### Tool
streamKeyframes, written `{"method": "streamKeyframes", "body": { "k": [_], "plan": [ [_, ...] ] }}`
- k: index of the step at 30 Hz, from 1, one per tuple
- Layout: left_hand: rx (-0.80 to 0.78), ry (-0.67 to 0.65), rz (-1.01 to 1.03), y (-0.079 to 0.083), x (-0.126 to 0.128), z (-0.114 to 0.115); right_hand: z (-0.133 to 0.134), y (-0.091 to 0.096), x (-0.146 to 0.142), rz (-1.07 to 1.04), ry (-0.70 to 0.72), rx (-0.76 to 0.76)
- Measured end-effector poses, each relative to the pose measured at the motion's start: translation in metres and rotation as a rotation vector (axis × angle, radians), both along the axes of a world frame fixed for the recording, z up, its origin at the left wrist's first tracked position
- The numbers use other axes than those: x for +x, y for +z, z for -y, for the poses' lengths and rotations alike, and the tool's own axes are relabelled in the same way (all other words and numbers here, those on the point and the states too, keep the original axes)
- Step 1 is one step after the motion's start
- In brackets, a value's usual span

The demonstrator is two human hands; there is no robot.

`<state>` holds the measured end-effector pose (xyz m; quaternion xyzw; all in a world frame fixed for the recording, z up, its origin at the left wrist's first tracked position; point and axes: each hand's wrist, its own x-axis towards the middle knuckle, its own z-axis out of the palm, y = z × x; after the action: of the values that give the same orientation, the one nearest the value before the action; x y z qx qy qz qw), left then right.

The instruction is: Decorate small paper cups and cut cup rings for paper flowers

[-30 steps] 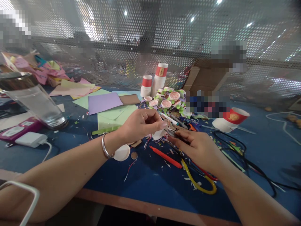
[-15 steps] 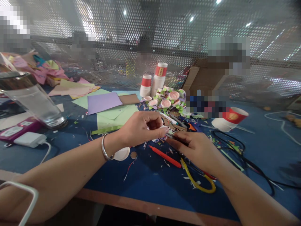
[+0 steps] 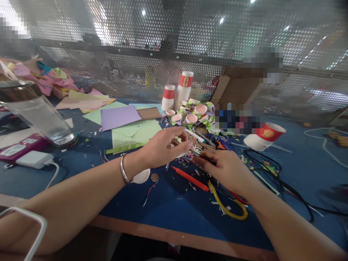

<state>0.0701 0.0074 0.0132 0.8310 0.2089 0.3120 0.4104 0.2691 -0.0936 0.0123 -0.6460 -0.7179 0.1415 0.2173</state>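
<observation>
My left hand [image 3: 170,145], with a silver bangle at its wrist, is closed in a pinch on a small white paper piece [image 3: 181,153] that the fingers partly cover. Just to the right, my right hand [image 3: 221,165] is closed, thumb and fingers drawn together low over the table; what lies between them is unclear. Beneath it rests a tool, probably scissors, with a yellow loop handle [image 3: 239,217] and a bit of red showing. A red-orange pen [image 3: 190,178] lies in front of the hands. Beside my left wrist are a white paper disc [image 3: 142,176] and a small round brown piece [image 3: 154,177].
Behind the hands stand a heap of decorated cup pieces [image 3: 194,112] and stacked paper cups [image 3: 184,92]. A tipped cup [image 3: 268,137] and black cables [image 3: 282,186] are at right. Coloured paper [image 3: 119,117], a glass of water [image 3: 51,121] and a power strip [image 3: 20,148] occupy the left.
My hands have drawn slightly apart at the fingertips. The white piece stays in my left hand. The view has shifted slightly.
</observation>
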Motion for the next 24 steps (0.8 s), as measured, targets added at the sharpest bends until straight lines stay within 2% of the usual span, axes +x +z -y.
{"method": "streamKeyframes", "body": {
  "k": [5,10,15,21,24],
  "plan": [
    [-0.130,-0.071,0.019,-0.0013,0.0019,-0.0001,-0.0021,-0.0006,0.0017,0.012,-0.012,-0.031],
    [0.005,-0.149,-0.029,0.0042,-0.0017,0.0015,-0.0030,0.0001,0.0057,-0.021,0.003,-0.013],
    [0.098,-0.207,-0.092,0.0028,-0.0052,-0.0013,-0.0029,0.0014,0.0070,-0.046,-0.011,0.030],
    [0.007,-0.242,-0.032,0.0029,-0.0059,-0.0042,-0.0047,-0.0004,0.0082,-0.143,-0.002,-0.038],
    [0.009,-0.233,-0.026,0.0034,-0.0067,-0.0079,-0.0042,-0.0001,0.0093,-0.237,0.030,-0.058]
  ]
}}
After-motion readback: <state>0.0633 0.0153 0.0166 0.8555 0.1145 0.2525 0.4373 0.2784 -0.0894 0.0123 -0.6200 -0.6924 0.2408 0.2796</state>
